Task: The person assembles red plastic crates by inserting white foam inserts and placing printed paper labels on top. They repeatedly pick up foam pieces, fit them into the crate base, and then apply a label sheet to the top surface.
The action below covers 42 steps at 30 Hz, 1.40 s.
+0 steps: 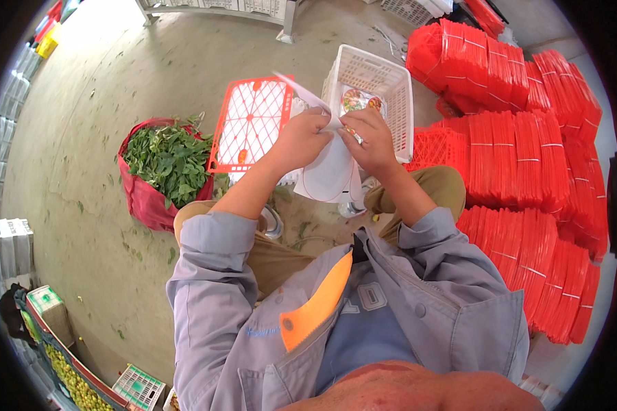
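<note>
My left hand (pixel 306 139) and my right hand (pixel 371 140) are close together in front of me, both closed on a thin white paper sheet (pixel 328 171). One part of the sheet hangs below my hands, with a curved line on it. Another part sticks up beyond my left hand and looks blurred. At my right fingers shows a small pale piece with some colour, too small to name. Just beyond my hands stands a white plastic crate (pixel 404 103), with a colourful round printed label (pixel 354 100) in it. Left of my hands is a red plastic grid panel (pixel 250 118) over something white.
A red sack (pixel 144 198) of green leaves (pixel 166 161) stands at the left. Tall stacks of flat red plastic pieces (pixel 511 157) fill the right side. At lower left are a bin of small greenish fruit (pixel 75 377) and a green-and-white crate (pixel 138 387). Loose leaves lie on the floor.
</note>
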Motion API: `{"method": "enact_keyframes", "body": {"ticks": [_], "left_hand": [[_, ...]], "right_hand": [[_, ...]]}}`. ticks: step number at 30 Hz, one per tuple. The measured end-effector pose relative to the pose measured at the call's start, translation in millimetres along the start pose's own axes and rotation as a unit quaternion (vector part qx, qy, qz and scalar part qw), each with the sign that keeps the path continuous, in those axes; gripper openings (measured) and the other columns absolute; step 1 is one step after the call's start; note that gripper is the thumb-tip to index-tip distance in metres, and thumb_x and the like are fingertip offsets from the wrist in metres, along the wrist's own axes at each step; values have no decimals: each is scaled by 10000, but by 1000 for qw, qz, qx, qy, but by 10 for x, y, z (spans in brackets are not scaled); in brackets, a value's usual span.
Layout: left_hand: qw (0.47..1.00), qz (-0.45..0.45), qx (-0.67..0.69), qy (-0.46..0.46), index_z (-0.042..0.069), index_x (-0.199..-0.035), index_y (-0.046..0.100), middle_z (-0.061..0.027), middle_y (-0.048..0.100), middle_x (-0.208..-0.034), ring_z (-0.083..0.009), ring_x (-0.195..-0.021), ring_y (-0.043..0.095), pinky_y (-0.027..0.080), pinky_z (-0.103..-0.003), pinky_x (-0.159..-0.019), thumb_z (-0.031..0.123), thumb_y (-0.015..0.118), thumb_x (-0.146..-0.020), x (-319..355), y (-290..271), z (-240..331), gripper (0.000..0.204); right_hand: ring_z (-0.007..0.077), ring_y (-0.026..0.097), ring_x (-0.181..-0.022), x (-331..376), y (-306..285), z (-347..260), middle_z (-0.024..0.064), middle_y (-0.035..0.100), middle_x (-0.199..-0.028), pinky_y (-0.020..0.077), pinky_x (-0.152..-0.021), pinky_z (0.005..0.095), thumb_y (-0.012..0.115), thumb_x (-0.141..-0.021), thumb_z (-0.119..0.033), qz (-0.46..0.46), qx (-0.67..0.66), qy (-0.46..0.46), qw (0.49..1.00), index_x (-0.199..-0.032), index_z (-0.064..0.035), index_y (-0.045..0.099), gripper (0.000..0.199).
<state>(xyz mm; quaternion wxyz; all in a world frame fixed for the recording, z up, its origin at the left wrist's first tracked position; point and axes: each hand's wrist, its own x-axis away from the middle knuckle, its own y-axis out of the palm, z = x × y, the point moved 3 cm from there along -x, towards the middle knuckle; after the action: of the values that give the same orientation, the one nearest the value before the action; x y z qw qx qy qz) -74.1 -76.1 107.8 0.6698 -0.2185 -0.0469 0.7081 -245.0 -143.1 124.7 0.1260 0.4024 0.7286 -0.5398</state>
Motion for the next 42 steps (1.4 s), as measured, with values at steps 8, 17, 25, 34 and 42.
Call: {"method": "enact_keyframes", "body": {"ticks": [8, 17, 25, 34, 42], "left_hand": [[996, -13, -69, 57, -52, -870, 599, -178, 582, -972, -382, -904, 609, 491, -436, -783, 55, 647, -849, 30, 14, 28, 119], [994, -24, -98, 47, -37, -882, 574, -176, 562, -917, -363, -860, 593, 479, -440, -773, 72, 638, -834, 24, 23, -137, 136], [989, -94, -60, -102, -30, -1117, 646, -230, 679, -1086, -388, -1038, 642, 499, -439, -905, 49, 584, -801, 50, -219, -273, 331], [962, -98, 196, -165, 52, -1354, 634, -135, 718, -1181, -211, -1019, 690, 523, -341, -897, 45, 608, -812, 49, -318, -333, 543], [985, -106, 15, -132, 66, -1327, 653, -162, 731, -1107, -247, -1017, 685, 523, -396, -906, 195, 659, -823, 72, -239, -413, 520]], "right_hand": [[277, 640, -902, 78, 4, 92, 97, 707, -973, 509, -827, 372, 727, -848, -3, -13, -47, 5, 999, -959, 0, 736, 111], [292, 636, -888, 82, 8, 97, 91, 707, -932, 509, -812, 395, 707, -833, -8, 28, -36, 29, 999, -906, -30, 727, 79], [149, 620, -842, 209, -27, 484, 47, 677, -918, 501, -773, 280, 718, -916, -76, 67, -159, 232, 957, -970, -1, 710, 93], [175, 596, -1001, 217, -54, 560, 68, 608, -1210, 517, -800, 299, 847, -799, -160, -43, -167, 190, 966, -1229, -61, 622, 495], [192, 619, -1016, 494, 575, 618, 73, 616, -1169, 538, -827, 303, 775, -873, -97, -46, -162, 292, 942, -1155, -41, 619, 327]]}}
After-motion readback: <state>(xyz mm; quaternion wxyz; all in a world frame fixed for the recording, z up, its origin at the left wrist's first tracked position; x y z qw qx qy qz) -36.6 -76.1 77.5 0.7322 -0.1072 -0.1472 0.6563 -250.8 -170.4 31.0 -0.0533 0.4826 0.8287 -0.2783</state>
